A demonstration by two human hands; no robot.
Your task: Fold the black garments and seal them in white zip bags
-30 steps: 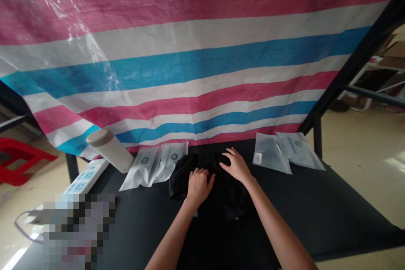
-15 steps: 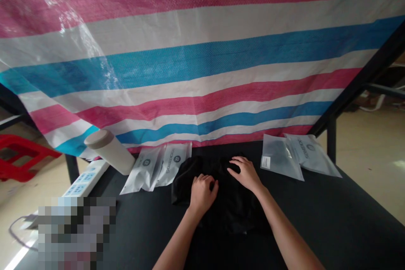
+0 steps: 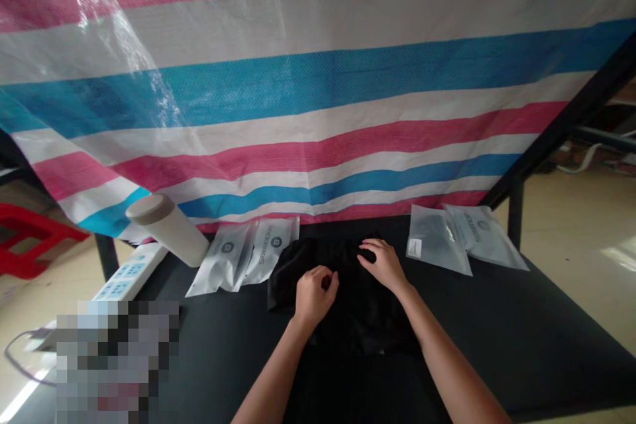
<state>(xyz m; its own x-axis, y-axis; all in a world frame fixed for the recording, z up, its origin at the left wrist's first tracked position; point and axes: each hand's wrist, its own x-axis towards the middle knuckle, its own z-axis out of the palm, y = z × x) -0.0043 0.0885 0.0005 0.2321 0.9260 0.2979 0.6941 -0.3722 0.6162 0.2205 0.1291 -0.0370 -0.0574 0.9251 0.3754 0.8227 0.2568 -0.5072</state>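
A black cloth item (image 3: 358,318) lies rumpled on the black table, and its outline is hard to tell from the tabletop. Over its left part is my left hand (image 3: 316,295), fingers curled and bent towards the thumb, on the dark fabric; a pinch of cloth between them cannot be made out. My right hand (image 3: 383,265) rests at the upper right of the cloth, its thumb and fingers curved with a gap between them. Two frosted bags with printed logos, one of them a printed bag (image 3: 271,248), lie to the left of the cloth.
To the right lie a clear bag (image 3: 437,242) with a small label and another printed bag (image 3: 487,235). A white bottle (image 3: 171,232) and a power strip (image 3: 130,271) are at the left. A striped sheet (image 3: 318,99) hangs behind the table (image 3: 497,338).
The view has shifted slightly. My left hand's fingers are curled a little more, and my right thumb and index finger are closer together. The cloth lies much as before.
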